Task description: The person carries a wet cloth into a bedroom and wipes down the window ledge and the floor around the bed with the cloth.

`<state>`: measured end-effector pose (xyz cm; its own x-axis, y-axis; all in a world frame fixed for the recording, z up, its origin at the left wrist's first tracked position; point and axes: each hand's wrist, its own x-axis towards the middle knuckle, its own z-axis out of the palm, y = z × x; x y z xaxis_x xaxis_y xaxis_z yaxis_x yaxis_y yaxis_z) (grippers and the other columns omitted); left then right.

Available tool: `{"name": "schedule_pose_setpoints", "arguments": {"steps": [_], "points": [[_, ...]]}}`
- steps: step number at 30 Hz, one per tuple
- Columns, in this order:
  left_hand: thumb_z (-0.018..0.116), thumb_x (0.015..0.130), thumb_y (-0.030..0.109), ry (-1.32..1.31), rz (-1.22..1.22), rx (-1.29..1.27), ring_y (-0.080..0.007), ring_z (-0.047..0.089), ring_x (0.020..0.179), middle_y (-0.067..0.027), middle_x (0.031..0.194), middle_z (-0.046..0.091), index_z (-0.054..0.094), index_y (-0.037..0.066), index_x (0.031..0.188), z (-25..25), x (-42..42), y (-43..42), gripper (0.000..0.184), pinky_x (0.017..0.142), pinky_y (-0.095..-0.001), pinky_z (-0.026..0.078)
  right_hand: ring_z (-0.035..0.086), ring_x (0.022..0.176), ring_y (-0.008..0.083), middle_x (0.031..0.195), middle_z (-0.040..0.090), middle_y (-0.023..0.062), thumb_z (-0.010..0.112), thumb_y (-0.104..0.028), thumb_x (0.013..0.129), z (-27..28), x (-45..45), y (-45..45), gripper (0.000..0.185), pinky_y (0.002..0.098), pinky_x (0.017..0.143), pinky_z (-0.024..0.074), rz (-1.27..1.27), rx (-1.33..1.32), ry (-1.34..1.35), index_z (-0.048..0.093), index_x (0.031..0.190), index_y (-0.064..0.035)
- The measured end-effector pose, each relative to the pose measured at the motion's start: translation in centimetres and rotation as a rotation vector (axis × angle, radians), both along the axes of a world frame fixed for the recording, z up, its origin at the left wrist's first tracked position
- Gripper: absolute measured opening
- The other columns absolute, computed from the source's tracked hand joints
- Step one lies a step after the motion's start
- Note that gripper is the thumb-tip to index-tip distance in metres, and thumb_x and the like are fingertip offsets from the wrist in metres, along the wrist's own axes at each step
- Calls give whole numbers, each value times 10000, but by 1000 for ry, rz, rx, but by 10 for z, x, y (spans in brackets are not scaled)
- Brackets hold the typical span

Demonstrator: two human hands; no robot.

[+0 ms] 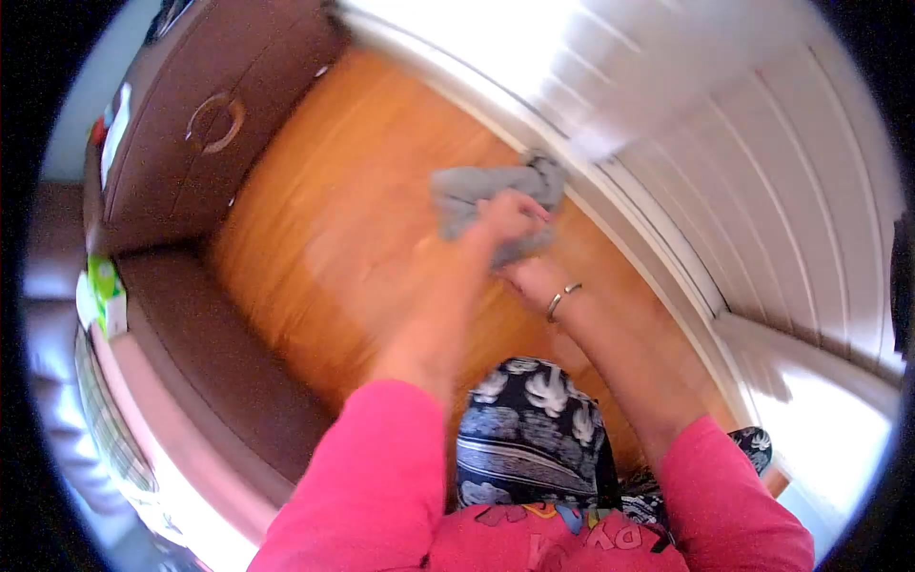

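Note:
A crumpled grey cloth (467, 186) hangs bunched over the wooden floor, close to the white wall base. My left hand (513, 215) is closed on its middle, slightly smeared by motion. Just below, my right hand (534, 278) is closed around the lower end of the same cloth. A metal bracelet (563, 301) circles my right wrist. The cloth's far end spreads past my left hand on both sides, and its exact shape cannot be made out.
Brown furniture (238, 353) with a ring-shaped handle (221, 122) borders the left side. A green packet (107, 281) lies on its edge. White slatted panels (762, 172) stand to the right. My patterned trouser leg (529, 429) shows below.

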<state>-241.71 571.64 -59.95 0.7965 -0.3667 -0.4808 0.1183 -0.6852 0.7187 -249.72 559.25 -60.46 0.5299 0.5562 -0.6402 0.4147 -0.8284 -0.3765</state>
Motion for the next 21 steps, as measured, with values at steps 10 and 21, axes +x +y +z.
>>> {"name": "schedule_pose_setpoints", "arguments": {"steps": [10,21], "points": [[545,863,528,-420,-303,799,-444,-32,1425,-168,1574,39,163,129,1515,-34,-16,4,855,1065,-671,162,635,908,285,977,661,116,575,-104,905,57,-158,-179,180,364,799,516,-576,798,-140,633,1075,-88],[440,882,566,120,-587,718,-552,-149,1362,-205,1564,-87,82,67,1514,15,-229,-330,881,1073,-676,132,614,1023,282,1214,587,139,620,-182,867,165,-226,-397,427,375,791,539,-777,313,56,517,1277,-123]]}}
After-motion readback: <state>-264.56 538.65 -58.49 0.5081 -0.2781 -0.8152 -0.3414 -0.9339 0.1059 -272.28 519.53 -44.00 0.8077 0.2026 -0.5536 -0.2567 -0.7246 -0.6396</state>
